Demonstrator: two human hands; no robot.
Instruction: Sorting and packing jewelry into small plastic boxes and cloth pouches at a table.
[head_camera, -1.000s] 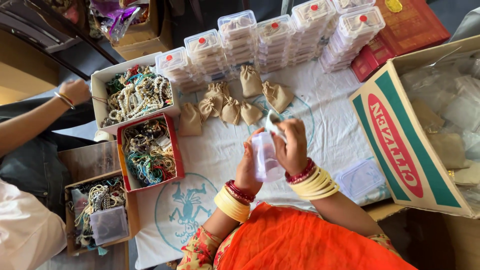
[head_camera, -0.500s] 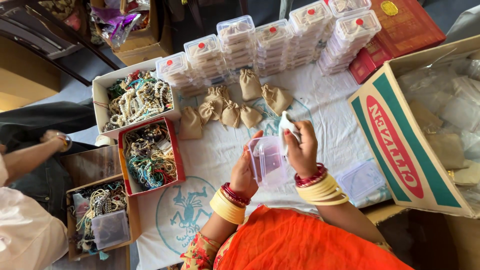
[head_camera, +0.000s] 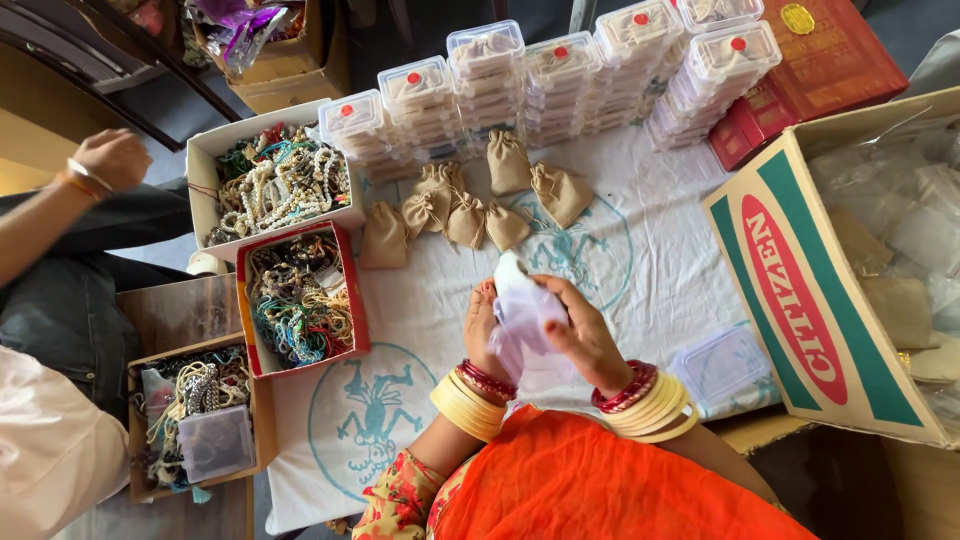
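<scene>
Both my hands hold a small clear plastic bag (head_camera: 522, 312) above the white cloth (head_camera: 640, 250). My left hand (head_camera: 482, 328) grips its left side and my right hand (head_camera: 585, 335) grips its right side and lower part. Yellow and red bangles ring both wrists. Several tan drawstring pouches (head_camera: 470, 215) lie on the cloth just beyond my hands.
Stacks of clear lidded boxes (head_camera: 560, 80) line the far edge. Boxes of bead jewellery (head_camera: 285, 185), (head_camera: 300, 300), (head_camera: 195, 415) stand at the left. A large open carton (head_camera: 800, 270) with bags sits at the right, a clear box (head_camera: 722, 365) beside it. Another person's hand (head_camera: 110, 160) is at far left.
My hands have turned and crumpled the clear bag closer together and lower. The other person's hand at the left has lifted higher.
</scene>
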